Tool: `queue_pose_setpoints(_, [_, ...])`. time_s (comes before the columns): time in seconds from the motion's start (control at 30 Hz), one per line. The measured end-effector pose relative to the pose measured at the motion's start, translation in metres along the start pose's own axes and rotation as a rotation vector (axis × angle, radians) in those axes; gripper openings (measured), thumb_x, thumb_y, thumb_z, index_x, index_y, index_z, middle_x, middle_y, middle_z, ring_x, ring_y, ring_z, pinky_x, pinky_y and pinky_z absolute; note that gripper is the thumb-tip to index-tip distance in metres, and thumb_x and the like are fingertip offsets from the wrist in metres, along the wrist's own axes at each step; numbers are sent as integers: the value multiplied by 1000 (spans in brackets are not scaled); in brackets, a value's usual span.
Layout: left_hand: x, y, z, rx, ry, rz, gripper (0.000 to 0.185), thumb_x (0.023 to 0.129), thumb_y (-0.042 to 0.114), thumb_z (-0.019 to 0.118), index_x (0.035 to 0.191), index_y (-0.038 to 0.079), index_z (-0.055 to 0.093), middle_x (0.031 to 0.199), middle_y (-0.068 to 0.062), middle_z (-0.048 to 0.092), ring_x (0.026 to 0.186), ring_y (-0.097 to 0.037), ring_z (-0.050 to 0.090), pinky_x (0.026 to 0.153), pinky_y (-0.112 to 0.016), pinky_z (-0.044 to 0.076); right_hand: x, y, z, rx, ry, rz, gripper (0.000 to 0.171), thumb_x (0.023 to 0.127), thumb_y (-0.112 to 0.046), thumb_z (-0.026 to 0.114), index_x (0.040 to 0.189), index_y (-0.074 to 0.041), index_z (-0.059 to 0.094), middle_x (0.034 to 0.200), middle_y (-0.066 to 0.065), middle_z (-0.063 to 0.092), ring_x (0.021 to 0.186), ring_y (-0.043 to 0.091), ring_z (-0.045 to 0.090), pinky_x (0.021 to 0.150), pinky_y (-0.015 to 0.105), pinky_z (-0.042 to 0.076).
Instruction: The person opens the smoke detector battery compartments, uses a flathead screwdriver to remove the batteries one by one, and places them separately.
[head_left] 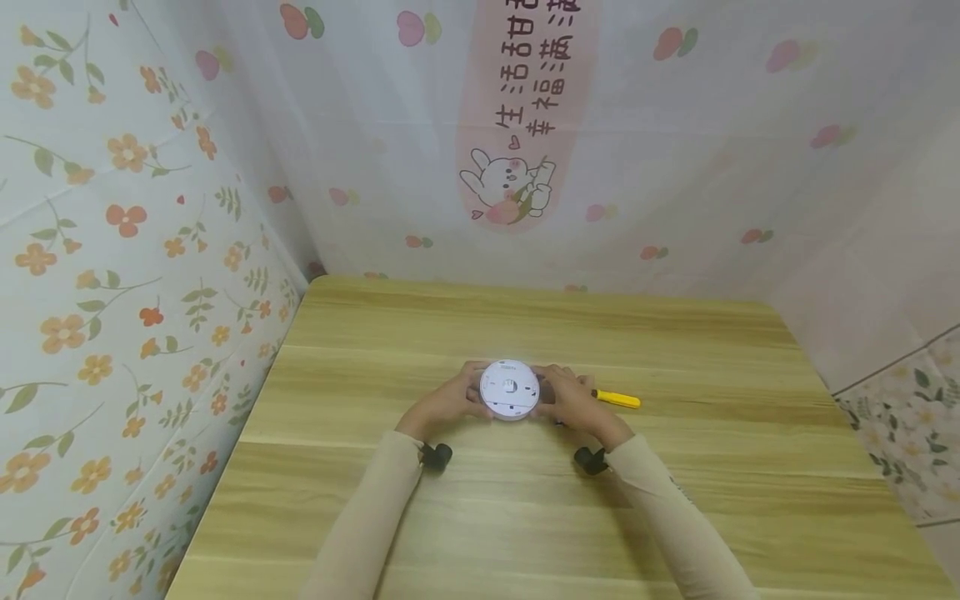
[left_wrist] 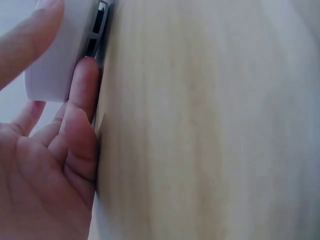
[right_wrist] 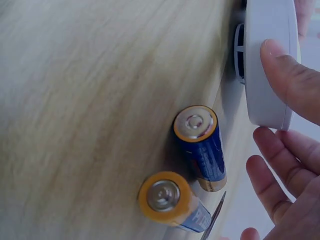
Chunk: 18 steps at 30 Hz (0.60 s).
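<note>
Floral cloth walls enclose a pale wooden table (head_left: 675,500), where the left hand (head_left: 444,403) and right hand (head_left: 573,404) both grip a round white plastic device (head_left: 510,389). Two blue-and-gold cylindrical batteries (right_wrist: 200,145) beside the right hand could roll if nudged.

Round device (head_left: 510,390) sits mid-table (head_left: 525,517), left hand (head_left: 450,402) on its left side, right hand (head_left: 573,403) on its right. Screwdriver (head_left: 617,399) lies just right of the right hand. Two batteries (right_wrist: 200,147) lie beside the device, under the right hand.
</note>
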<state>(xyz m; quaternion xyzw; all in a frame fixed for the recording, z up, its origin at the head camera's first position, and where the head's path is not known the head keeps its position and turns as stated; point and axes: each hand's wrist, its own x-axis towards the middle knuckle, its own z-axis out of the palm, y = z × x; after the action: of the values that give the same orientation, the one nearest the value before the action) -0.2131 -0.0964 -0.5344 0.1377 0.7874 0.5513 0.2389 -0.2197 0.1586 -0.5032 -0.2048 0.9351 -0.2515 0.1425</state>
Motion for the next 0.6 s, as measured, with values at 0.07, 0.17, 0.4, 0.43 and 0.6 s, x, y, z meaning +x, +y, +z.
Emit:
queue_pose_setpoints(0.07, [0, 0, 1, 9, 13, 3, 86, 79, 18, 79, 147, 26, 27, 127, -11, 56, 101, -19, 59, 90, -33, 46, 0, 1, 0, 26, -2, -1, 73, 81, -28, 77, 143, -11, 44, 136, 10, 55, 121, 31, 46, 95, 55, 20])
queue_pose_setpoints(0.17, [0, -1, 2, 8, 27, 15, 83, 80, 17, 78, 146, 26, 29, 131, -10, 56, 102, -20, 60, 93, -36, 47, 1, 4, 0, 61, 2, 1, 72, 80, -27, 77, 142, -10, 45, 134, 11, 57, 120, 31, 46, 94, 53, 19])
queue_pose_setpoints(0.4, [-4, 1, 2, -76, 37, -2, 69, 85, 25, 73, 142, 22, 35, 135, -10, 57, 122, -27, 55, 107, -47, 40, -3, 10, -2, 153, 22, -37, 60, 83, -30, 73, 135, -8, 53, 130, 13, 59, 120, 34, 47, 89, 46, 22])
queue_pose_setpoints(0.43, [-4, 1, 1, -81, 37, -11, 68, 85, 29, 72, 141, 21, 35, 133, -11, 59, 122, -27, 56, 106, -48, 40, -4, 10, -3, 162, 26, -53, 56, 84, -30, 73, 132, -8, 55, 129, 13, 60, 121, 35, 47, 90, 47, 24])
queue_pose_setpoints(0.6, [-6, 3, -2, -42, 42, -48, 66, 87, 44, 68, 139, 17, 37, 126, -10, 64, 105, -22, 62, 93, -44, 48, -8, 9, -3, 232, 29, -105, 44, 86, -30, 70, 123, -6, 62, 129, 14, 60, 124, 38, 48, 105, 56, 36])
